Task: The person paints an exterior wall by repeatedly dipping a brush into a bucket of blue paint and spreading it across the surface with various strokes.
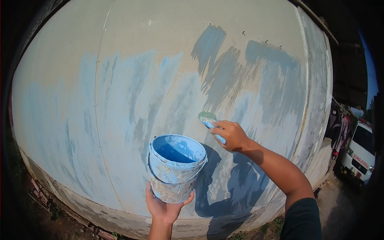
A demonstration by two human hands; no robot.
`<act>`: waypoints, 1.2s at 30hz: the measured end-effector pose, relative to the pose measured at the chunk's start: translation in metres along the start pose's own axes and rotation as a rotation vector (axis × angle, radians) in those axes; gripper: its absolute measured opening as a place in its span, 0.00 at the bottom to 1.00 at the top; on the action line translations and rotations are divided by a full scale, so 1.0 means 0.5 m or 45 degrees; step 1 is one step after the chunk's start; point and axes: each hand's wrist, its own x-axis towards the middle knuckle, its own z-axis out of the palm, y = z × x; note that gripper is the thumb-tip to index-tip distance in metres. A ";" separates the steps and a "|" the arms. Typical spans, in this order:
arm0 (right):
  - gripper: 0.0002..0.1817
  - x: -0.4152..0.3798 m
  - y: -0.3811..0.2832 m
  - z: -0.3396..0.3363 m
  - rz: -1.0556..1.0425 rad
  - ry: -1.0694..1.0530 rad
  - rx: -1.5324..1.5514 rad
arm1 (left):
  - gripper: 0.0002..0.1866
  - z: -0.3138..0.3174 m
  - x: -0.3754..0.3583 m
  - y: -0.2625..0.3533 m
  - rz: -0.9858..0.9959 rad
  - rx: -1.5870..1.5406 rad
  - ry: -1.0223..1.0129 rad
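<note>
My left hand (165, 208) supports a paint-spattered bucket (178, 176) from below, with the palm under its base and fingers and thumb around the lower sides. Blue paint (171, 153) shows inside the bucket, and its wire handle hangs down across the front. In my right hand (231, 136) is a paintbrush (208, 120) with a blue, paint-marked handle. Its bristles point up and left and lie against or very close to the wall (140, 32). Around the brush the wall carries streaky grey-blue strokes, darker near the upper right; the upper part is bare beige.
A seam runs down the wall's left part, and a pale corner strip (307, 80) borders its right side. At far right a white ambulance (361, 150) is parked beside hanging clothes (340, 128). Wood scraps (44, 196) lie on the ground at lower left.
</note>
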 end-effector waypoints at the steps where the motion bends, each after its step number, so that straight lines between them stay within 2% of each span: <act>1: 0.16 -0.006 -0.031 -0.001 -0.004 -0.007 0.005 | 0.45 0.002 -0.009 -0.004 0.005 0.001 -0.006; 3: 0.12 -0.012 -0.060 0.005 0.219 -0.156 0.490 | 0.45 0.004 -0.008 0.000 -0.007 0.010 -0.015; 4: 0.10 -0.005 -0.048 -0.001 0.207 -0.074 0.462 | 0.45 0.007 -0.010 -0.001 -0.020 0.026 -0.005; 6: 0.08 0.010 0.012 -0.029 0.460 0.112 0.512 | 0.45 0.006 -0.010 0.001 -0.043 0.042 0.003; 8: 0.08 0.038 0.070 -0.096 0.636 0.249 0.390 | 0.46 0.008 -0.014 -0.001 -0.051 -0.008 -0.012; 10: 0.08 0.058 0.143 -0.140 0.415 0.583 0.040 | 0.46 0.007 -0.013 -0.001 -0.047 -0.011 -0.012; 11: 0.08 0.062 0.165 -0.155 0.420 0.578 0.043 | 0.46 0.006 -0.017 -0.002 -0.043 -0.010 -0.009; 13: 0.10 0.063 0.185 -0.171 0.430 0.670 -0.238 | 0.45 0.015 -0.019 -0.005 -0.028 0.040 0.029; 16: 0.13 0.015 0.105 -0.097 0.227 0.259 -0.386 | 0.44 0.010 -0.020 -0.002 -0.030 0.108 0.034; 18: 0.13 -0.026 0.029 -0.052 0.115 0.090 -0.215 | 0.44 0.003 -0.012 -0.003 -0.043 0.108 0.006; 20: 0.11 -0.043 -0.034 -0.033 0.227 -0.185 0.160 | 0.44 -0.002 -0.012 -0.004 -0.061 0.095 0.012; 21: 0.11 -0.039 -0.053 -0.033 0.228 -0.184 0.160 | 0.44 -0.006 -0.012 -0.004 -0.062 0.095 0.011; 23: 0.09 -0.023 -0.086 -0.039 0.354 -0.221 0.490 | 0.44 -0.005 -0.021 -0.003 -0.095 0.050 -0.008; 24: 0.09 -0.016 -0.072 -0.041 0.351 -0.219 0.493 | 0.44 -0.005 -0.021 -0.002 -0.092 0.053 -0.008; 26: 0.08 0.006 0.001 -0.064 0.452 -0.042 0.416 | 0.44 -0.004 -0.022 -0.004 -0.107 0.032 -0.004; 28: 0.08 0.052 0.048 -0.134 0.722 -0.050 0.446 | 0.44 -0.002 -0.022 -0.004 -0.102 0.017 -0.011; 30: 0.08 0.083 0.116 -0.179 0.632 0.099 0.247 | 0.44 0.002 -0.026 -0.007 -0.083 0.002 -0.014; 32: 0.10 0.112 0.184 -0.211 0.355 0.411 -0.108 | 0.44 0.001 -0.026 -0.009 -0.047 0.093 0.017; 33: 0.10 0.125 0.210 -0.223 0.347 0.415 -0.095 | 0.44 0.001 -0.025 -0.011 -0.031 0.096 0.019; 35: 0.12 0.141 0.240 -0.238 0.244 0.608 -0.502 | 0.44 0.001 -0.021 -0.015 -0.008 0.107 0.030; 36: 0.15 0.139 0.246 -0.225 0.341 0.622 -0.436 | 0.44 0.003 -0.022 -0.018 0.005 0.117 0.022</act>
